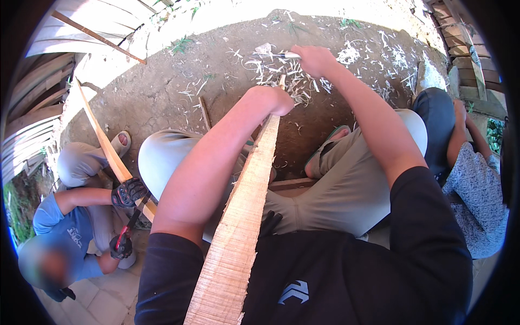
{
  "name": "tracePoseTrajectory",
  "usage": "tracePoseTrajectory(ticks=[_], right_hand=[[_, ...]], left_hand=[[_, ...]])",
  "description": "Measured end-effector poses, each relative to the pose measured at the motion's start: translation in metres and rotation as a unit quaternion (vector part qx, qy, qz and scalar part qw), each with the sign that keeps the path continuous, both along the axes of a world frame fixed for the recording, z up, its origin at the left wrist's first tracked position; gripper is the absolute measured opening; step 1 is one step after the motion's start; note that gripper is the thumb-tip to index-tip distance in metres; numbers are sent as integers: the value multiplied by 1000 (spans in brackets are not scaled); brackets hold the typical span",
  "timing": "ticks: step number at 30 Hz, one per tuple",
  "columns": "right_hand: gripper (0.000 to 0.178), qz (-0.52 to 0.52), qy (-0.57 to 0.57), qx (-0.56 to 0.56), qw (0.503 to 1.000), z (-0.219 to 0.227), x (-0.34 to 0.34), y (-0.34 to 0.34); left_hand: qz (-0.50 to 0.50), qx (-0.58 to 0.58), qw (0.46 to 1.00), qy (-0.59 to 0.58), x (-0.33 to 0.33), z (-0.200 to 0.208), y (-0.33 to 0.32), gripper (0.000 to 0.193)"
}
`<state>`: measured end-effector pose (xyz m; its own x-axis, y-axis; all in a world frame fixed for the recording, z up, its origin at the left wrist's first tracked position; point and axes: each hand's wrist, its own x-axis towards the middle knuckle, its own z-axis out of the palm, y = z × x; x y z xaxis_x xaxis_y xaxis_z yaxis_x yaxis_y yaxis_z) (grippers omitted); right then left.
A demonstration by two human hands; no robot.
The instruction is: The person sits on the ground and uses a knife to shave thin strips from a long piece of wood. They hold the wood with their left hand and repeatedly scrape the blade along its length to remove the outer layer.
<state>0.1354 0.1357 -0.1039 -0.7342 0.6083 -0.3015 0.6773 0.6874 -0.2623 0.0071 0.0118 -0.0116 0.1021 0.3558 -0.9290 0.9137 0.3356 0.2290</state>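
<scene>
A long tapered piece of wood (238, 227) runs from my chest out between my knees, wide at the near end and narrow at the far end. Its broad face is rough, with frayed edges. My left hand (273, 100) is closed around it near the thin tip, which pokes out beyond the fingers. Past that tip, my right hand (313, 58) grips a knife (283, 55) by its pale handle, the blade pointing left and held apart from the wood. Curled wood shavings (298, 81) lie on the ground beneath both hands.
At left, a person in a blue shirt and black gloves (129, 192) holds another long tapered wood piece (108, 151) and a red-handled tool (124, 235). Another person (471, 195) sits close at right. More shavings (392, 57) cover the dirt ground (157, 95). A thin stick (205, 112) lies there.
</scene>
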Motion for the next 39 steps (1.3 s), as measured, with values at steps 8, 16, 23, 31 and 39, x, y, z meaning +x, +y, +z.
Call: tracePoseTrajectory(ticks=[8, 16, 23, 31, 39], right_hand=[[29, 47, -190, 4, 981, -41, 29, 0], [25, -51, 11, -86, 995, -18, -2, -13], [23, -3, -92, 3, 996, -25, 12, -5], [25, -10, -116, -27, 993, -46, 29, -6], [29, -143, 126, -77, 979, -3, -8, -3]], left_hand=[[39, 26, 999, -8, -1, -9, -2, 44], [19, 33, 999, -1, 0, -10, -5, 43], [9, 22, 1000, 17, 2, -1, -6, 44], [52, 30, 998, -9, 3, -5, -9, 44], [-16, 21, 1000, 6, 8, -5, -7, 45]])
